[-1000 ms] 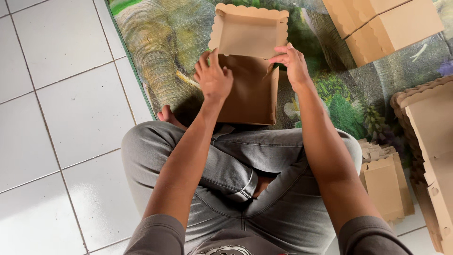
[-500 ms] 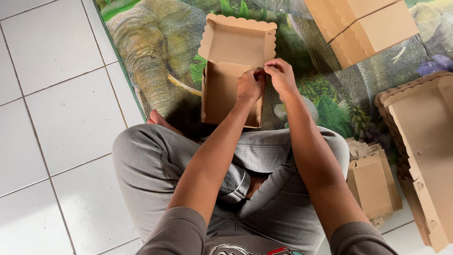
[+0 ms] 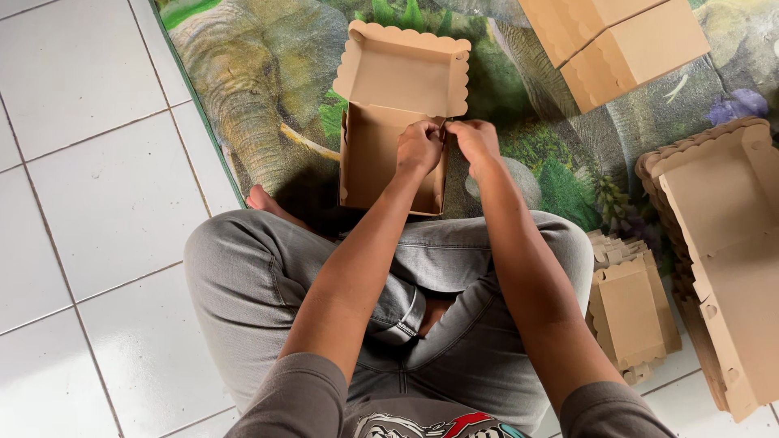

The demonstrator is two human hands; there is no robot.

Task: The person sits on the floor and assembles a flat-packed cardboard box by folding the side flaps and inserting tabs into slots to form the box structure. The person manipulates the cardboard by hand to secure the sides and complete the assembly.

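A: Two hands on one box? Where was it?

B: Yes. My left hand and right hand both pinched the far right corner of the open cardboard box, fingers closed on its wall. Box sat on the elephant-print mat, just past my crossed legs (lid flap up, scalloped edge).

A: Anything nearby?

B: Flat blanks stacked by my right knee, finished boxes beyond.

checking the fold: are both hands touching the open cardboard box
Touching: the head view shows the left hand and right hand pinching the open cardboard box at its corner.
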